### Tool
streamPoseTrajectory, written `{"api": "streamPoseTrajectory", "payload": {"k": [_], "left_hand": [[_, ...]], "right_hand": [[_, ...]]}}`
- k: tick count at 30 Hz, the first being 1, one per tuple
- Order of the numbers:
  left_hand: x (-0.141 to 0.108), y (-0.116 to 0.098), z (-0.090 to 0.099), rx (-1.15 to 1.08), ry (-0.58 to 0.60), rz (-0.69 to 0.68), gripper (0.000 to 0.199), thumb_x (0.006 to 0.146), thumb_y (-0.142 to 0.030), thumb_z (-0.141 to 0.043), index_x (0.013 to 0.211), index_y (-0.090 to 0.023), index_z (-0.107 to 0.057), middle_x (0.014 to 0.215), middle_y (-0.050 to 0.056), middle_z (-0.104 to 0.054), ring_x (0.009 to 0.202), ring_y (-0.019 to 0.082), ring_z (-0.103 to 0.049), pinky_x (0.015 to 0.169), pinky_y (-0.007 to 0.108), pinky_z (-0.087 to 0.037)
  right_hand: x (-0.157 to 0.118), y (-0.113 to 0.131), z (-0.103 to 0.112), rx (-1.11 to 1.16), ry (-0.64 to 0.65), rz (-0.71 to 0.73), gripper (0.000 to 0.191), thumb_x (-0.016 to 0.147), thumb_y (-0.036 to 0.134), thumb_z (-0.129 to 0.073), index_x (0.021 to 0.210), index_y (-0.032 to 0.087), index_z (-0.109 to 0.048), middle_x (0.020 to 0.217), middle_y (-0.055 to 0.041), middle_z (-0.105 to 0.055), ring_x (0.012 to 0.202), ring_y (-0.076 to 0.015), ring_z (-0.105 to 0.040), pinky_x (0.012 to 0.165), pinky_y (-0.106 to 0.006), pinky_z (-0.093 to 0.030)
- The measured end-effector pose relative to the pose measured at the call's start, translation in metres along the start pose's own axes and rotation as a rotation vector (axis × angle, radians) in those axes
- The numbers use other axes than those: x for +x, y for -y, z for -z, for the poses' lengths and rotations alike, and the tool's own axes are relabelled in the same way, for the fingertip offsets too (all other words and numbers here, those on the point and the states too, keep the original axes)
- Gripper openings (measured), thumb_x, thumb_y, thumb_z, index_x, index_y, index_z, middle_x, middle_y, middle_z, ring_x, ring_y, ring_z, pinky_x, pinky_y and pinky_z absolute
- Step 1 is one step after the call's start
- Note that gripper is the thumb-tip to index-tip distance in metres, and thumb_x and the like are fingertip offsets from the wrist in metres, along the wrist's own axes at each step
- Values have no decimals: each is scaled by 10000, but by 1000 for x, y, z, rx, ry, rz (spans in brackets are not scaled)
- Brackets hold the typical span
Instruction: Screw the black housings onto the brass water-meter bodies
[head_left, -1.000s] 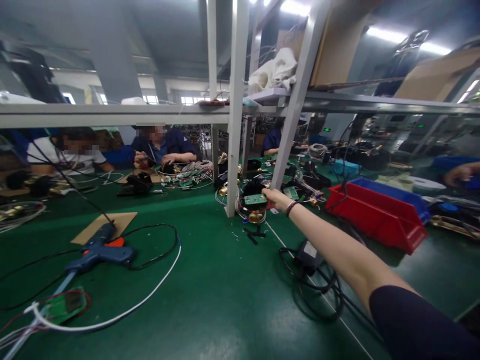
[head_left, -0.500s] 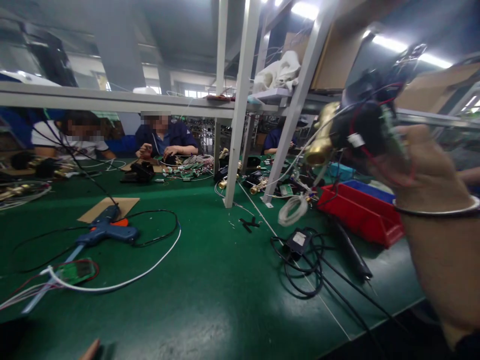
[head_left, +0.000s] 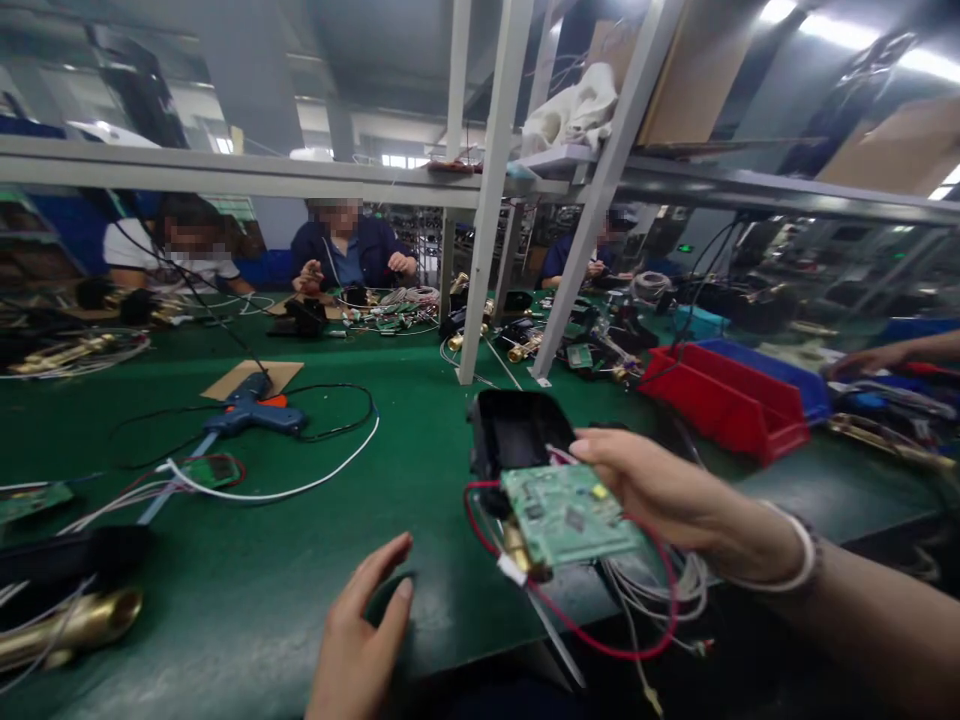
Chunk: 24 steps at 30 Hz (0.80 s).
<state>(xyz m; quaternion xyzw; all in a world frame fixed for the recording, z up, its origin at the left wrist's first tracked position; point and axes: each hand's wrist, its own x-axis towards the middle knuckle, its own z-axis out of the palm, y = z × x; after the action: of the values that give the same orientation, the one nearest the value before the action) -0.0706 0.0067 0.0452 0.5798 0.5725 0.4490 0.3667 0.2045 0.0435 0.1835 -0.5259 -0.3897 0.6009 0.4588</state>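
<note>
My right hand (head_left: 660, 490) grips an assembly made of a black housing (head_left: 517, 425), a green circuit board (head_left: 574, 515) and a brass fitting (head_left: 517, 545). A red wire (head_left: 585, 635) loops below the board, and pale cables (head_left: 660, 590) hang under the hand. My left hand (head_left: 364, 630) is over the near part of the green table, fingers apart and holding nothing. At the lower left lies another brass fitting (head_left: 90, 620) beside a black part.
A blue glue gun (head_left: 259, 410) lies on cardboard at the left. Red (head_left: 735, 400) and blue (head_left: 795, 380) bins stand at the right. Metal posts (head_left: 491, 200) rise ahead. People work across the table, and another person's hand (head_left: 870, 360) reaches in at the right edge.
My right hand has come down and inward from the upper right with the assembly. More of my left hand has come into view. The camera view has shifted.
</note>
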Motion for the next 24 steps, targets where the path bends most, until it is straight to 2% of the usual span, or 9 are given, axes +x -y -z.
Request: {"api": "streamPoseTrajectory", "payload": {"k": [3,6,9,12,15,17,20,22,24], "left_hand": [[-14,-8,3,45,23,-74,329,753,-415,-566,988,-226,-699,1049,81,-689,986,243,-641,893,367,-518],[-32,-7,4,65,13,-69,321,769,-403,-569,1005,-218,-684,1057,87,-681,991,247,-637,905,370,-510],[-46,-1,-3,109,-8,-27,403,785,-409,-572,1127,-199,-614,1129,109,-647,1054,265,-606,944,407,-480],[-49,4,-11,203,-196,-76,638,778,-394,-600,1348,-201,-390,1323,143,-503,1198,296,-500,1004,484,-410],[-38,0,-9,321,-377,-327,863,751,-303,-654,1446,-244,-147,1465,154,-300,1317,305,-354,1038,515,-357],[-23,-9,1,418,-325,-521,736,758,-196,-628,1402,-301,-288,1463,108,-324,1351,289,-297,1049,508,-344],[0,-31,20,507,-37,-662,398,774,-110,-540,1089,-336,-631,1317,36,-532,1326,265,-351,1063,516,-316],[12,-48,27,444,130,-634,268,775,-153,-557,942,-308,-697,1137,33,-658,1203,258,-506,1055,502,-334],[18,-63,29,323,146,-489,150,763,-242,-612,865,-263,-720,898,33,-723,939,237,-656,952,433,-456]], "right_hand": [[5,-42,-30,142,132,-216,265,530,230,-757,630,178,-518,559,41,-578,518,-126,-564,486,-239,-471],[8,-72,-49,234,153,-221,282,534,249,-759,713,180,-552,650,27,-633,572,-136,-585,535,-265,-497],[8,-93,-60,313,128,-191,341,530,255,-769,809,192,-583,736,10,-670,633,-162,-609,581,-295,-509],[6,-111,-70,381,99,-165,371,541,262,-776,865,197,-605,840,-16,-688,728,-190,-631,644,-314,-513],[2,-125,-76,413,78,-154,388,565,299,-788,895,203,-607,925,-30,-685,838,-221,-633,691,-335,-519],[-1,-129,-77,421,92,-146,429,577,317,-797,943,214,-599,982,-35,-676,897,-224,-624,727,-337,-518],[-6,-131,-74,399,152,-112,476,625,356,-793,1024,232,-564,1087,-47,-643,1015,-222,-593,805,-334,-506],[-6,-133,-67,347,214,-82,489,676,404,-762,1076,236,-536,1126,-62,-618,1050,-227,-583,842,-354,-499],[-4,-137,-57,224,262,-53,480,706,458,-723,1081,221,-540,1084,-75,-619,963,-236,-619,807,-381,-515]]}}
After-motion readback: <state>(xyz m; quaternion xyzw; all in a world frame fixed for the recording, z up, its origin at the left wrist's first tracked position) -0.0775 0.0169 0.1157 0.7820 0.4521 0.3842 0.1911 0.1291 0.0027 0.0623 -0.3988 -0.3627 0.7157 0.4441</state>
